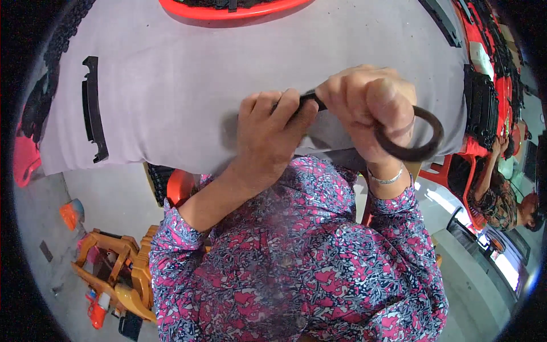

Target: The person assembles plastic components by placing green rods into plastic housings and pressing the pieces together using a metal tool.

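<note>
Over the near edge of the grey-covered table [188,102], both my hands are closed and close together. My left hand [268,134] pinches a short black strip [313,100], whose far end runs to the fingers of my right hand [364,102]. My right hand is clenched round a tool with a dark ring-shaped handle [436,131], which sticks out beside the thumb. The tool's working end is hidden by my fingers. Most of the strip is covered too. Alone on the left of the cloth lies a long, notched black plastic part [94,108].
A red-rimmed tray [239,18] with black pieces sits at the far edge. Stacked black parts [481,108] line the right edge, near another black strip [441,21]. Black pieces heap at far left. Another person [501,194] sits at right; a yellow-brown chair [108,256] stands lower left.
</note>
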Action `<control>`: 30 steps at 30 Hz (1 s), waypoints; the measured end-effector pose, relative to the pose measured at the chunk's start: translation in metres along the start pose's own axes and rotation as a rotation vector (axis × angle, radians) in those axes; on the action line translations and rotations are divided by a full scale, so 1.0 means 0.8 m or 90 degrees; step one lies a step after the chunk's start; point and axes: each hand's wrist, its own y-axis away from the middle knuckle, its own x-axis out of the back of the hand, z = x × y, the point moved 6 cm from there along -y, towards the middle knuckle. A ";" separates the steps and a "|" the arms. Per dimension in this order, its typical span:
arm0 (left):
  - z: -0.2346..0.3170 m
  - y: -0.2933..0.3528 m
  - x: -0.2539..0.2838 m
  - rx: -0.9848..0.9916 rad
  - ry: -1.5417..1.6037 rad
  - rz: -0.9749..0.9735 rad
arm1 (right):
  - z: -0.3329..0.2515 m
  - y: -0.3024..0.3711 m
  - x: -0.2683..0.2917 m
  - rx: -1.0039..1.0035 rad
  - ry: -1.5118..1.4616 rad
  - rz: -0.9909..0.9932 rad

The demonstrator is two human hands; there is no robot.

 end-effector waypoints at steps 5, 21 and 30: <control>0.001 0.000 0.002 0.012 0.014 -0.025 | 0.003 -0.003 0.004 -0.015 0.126 -0.132; 0.002 -0.006 -0.007 0.012 -0.062 -0.053 | 0.004 -0.010 -0.009 0.040 0.111 -0.095; -0.003 -0.006 -0.015 -0.010 -0.045 0.005 | 0.025 0.001 0.008 -0.011 -0.121 0.058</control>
